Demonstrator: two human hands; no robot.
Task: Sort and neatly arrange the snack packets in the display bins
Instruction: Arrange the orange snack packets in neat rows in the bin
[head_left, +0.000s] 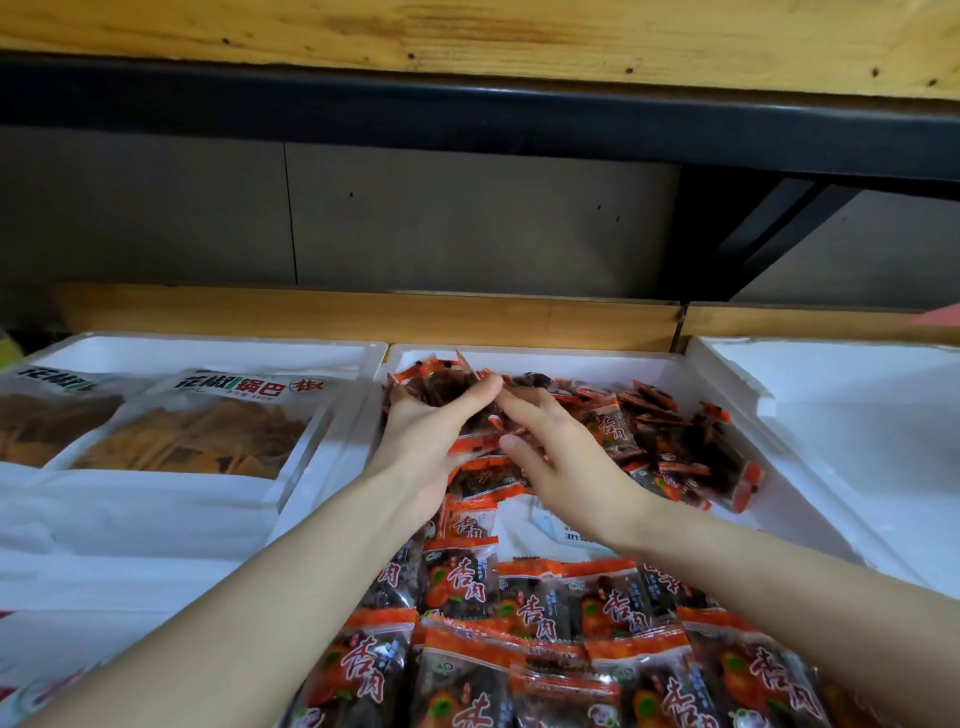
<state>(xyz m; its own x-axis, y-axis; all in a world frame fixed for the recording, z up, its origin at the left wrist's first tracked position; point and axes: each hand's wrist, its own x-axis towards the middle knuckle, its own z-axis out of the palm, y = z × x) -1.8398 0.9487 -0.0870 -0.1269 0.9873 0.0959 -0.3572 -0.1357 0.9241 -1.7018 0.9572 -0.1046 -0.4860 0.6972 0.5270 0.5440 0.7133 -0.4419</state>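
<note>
Small orange-and-clear snack packets fill the middle white foam bin (670, 364). A loose heap of packets (670, 436) lies at the bin's back and right. Near the front, packets (519, 623) lie flat in overlapping rows. My left hand (431, 431) reaches into the back of the heap, fingers curled round a bunch of packets (441, 387). Beside it, my right hand (556, 457) rests on the heap with fingers spread, touching the same bunch. A bare white patch of the bin floor (519, 525) shows between heap and rows.
The left foam bin (208, 348) holds two large clear bags of yellow crisps (197, 431). A white foam bin (857, 415) stands on the right. A wooden back rail (363, 312) and a dark shelf (467, 119) overhang the bins.
</note>
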